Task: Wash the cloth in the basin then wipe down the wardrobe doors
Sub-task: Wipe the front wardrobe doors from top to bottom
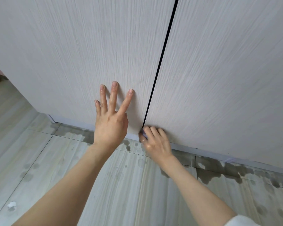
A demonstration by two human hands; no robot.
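**Ana:** Head view, from nine o'clock across to three. What sits farthest left?

**Ben:** At nine o'clock the pale tiled floor [39,160] runs up to the corner of the wardrobe. Small damp spots dot the tiles at about eight o'clock, and a white fleck [11,204] lies near seven.

**Ana:** And the wardrobe itself?

**Ben:** The left wardrobe door [72,46] fills ten to twelve o'clock, light wood grain, shut. The left hand [111,121] lies flat on its lower part, just left of centre, fingers straight and spread, pointing to twelve. It holds nothing; the palm presses the panel.

**Ana:** Next?

**Ben:** The dark gap [160,62] between the doors slants from one o'clock down to the centre. At its lower end the right hand [155,141] sits at the bottom edge of the right wardrobe door [227,79]. Its fingers are curled round the cloth [142,133], a small pale lilac wad; only a scrap shows under the fingers, pressed against the foot of the gap. A ring shows on one finger.

**Ana:** And farther right?

**Ben:** The right door fills one to three o'clock. Under it, from four to five o'clock, dark wet patches [219,168] spread along the floor by the wardrobe base. A white sleeve [245,221] edge shows at five o'clock.
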